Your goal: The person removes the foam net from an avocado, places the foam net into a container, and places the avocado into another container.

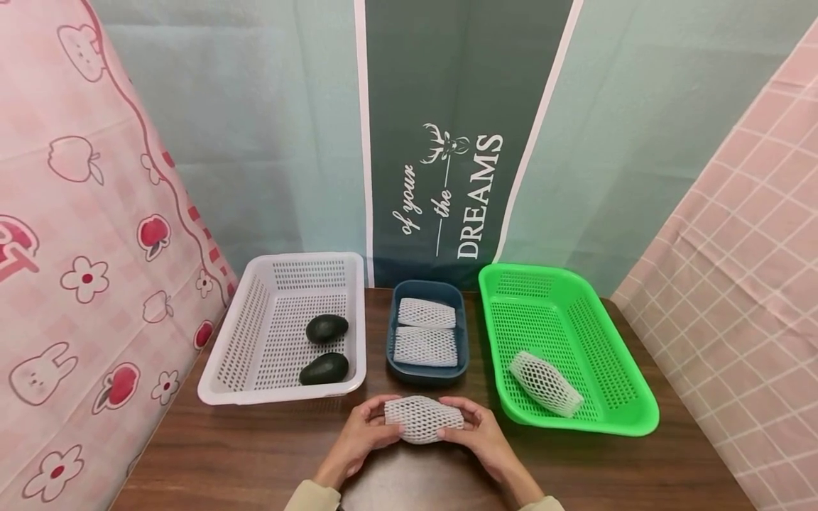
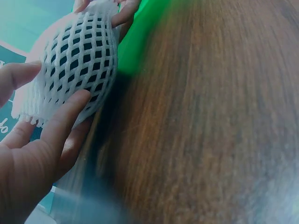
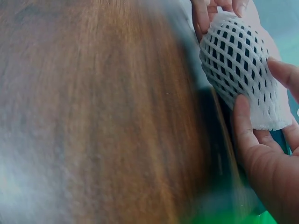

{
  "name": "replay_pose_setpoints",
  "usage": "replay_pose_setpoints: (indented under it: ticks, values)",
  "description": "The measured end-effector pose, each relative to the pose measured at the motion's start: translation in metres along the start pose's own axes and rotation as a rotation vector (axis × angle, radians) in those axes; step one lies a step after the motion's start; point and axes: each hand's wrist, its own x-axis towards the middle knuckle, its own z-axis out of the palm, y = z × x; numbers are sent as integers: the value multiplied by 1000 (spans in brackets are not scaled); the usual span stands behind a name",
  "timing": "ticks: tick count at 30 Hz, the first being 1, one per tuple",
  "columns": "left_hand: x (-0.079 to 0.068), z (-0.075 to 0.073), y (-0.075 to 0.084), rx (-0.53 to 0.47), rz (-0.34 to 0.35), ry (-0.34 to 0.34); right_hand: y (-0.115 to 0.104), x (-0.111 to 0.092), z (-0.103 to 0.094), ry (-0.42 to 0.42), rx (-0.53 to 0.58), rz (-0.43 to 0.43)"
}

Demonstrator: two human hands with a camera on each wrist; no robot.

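Between both hands, above the table's near side, is a white foam net sleeve with a dark avocado inside it; dark patches show through the mesh in both wrist views. My left hand grips the left end of the sleeve, thumb and fingers around it. At the opposite end, my right hand holds it the same way, its thumb pressed on the mesh. Two bare dark avocados, one behind the other, lie in the white basket.
A small blue bin holds flat foam net sleeves just beyond my hands. To the right, a green basket contains a foam-netted piece. All stand on a brown wooden table, with cloth hangings behind and at both sides.
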Motion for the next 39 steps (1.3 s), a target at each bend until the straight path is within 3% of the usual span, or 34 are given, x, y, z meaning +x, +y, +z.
replay_pose_setpoints:
  ticks: [15, 26, 33, 39]
  values:
    - [1, -7, -6, 11, -9, 18, 9, 0, 1, 17, 26, 13]
    - [2, -19, 0, 12, 46, 160, 6, -3, -2, -9, 100, 48]
    - [2, -17, -4, 102, 56, 82, 4, -3, -7, 29, 53, 47]
    - [5, -13, -7, 101, 67, 2, 4, -3, -9, 53, 31, 52]
